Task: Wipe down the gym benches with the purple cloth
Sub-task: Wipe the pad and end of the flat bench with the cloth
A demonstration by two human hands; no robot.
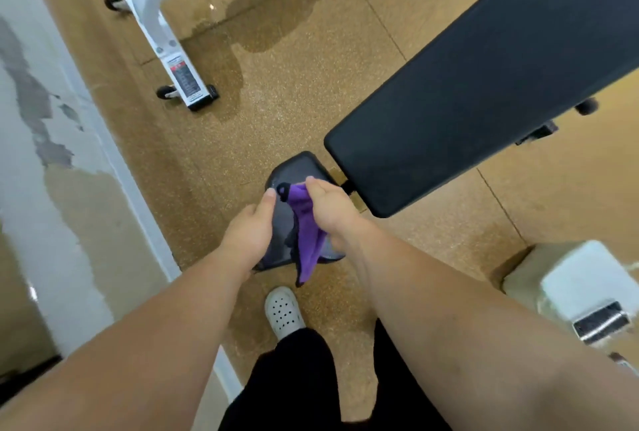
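Two hands: left (250, 228) curled, right (328, 213) gripping purple cloth (306, 237).

My single head view looked steeply down from close above the left hand (250, 230) and right hand (328, 213), bench (484, 85) running beyond the right.

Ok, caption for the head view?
Right hand grips the purple cloth above the seat pad, left hand alongside.

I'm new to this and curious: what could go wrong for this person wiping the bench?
The purple cloth hangs bunched from the right hand, so it may clean only a narrow strip of the seat pad. The dark, wet-looking patch on the floor by the white frame could be slippery.
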